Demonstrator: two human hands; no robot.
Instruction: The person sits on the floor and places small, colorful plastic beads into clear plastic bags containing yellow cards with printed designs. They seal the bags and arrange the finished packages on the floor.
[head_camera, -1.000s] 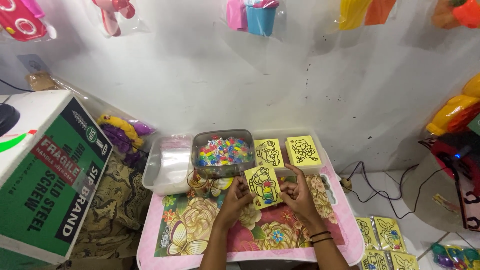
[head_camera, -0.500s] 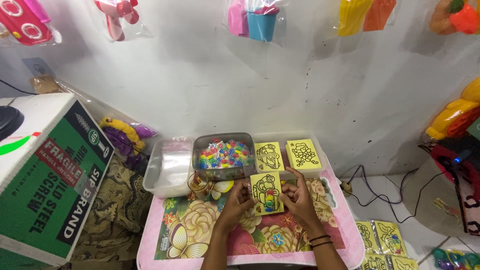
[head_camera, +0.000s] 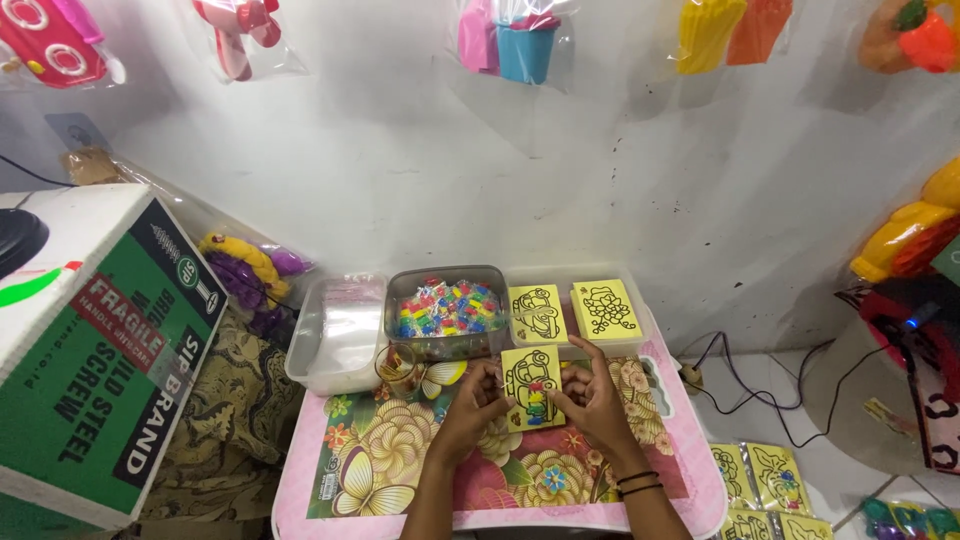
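Together, the left hand (head_camera: 470, 402) and right hand (head_camera: 590, 395) pinch the side edges of a yellow picture card (head_camera: 532, 387), fingers closed on it, just above the flowered worktop (head_camera: 400, 460), near a tub of coloured beads (head_camera: 447, 310).

A green cardboard box (head_camera: 95, 350) stands beside the pink table (head_camera: 690, 470).

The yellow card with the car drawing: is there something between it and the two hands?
Nothing visible. The left hand and the right hand both touch the yellow card directly at its side edges, just above the flowered table.
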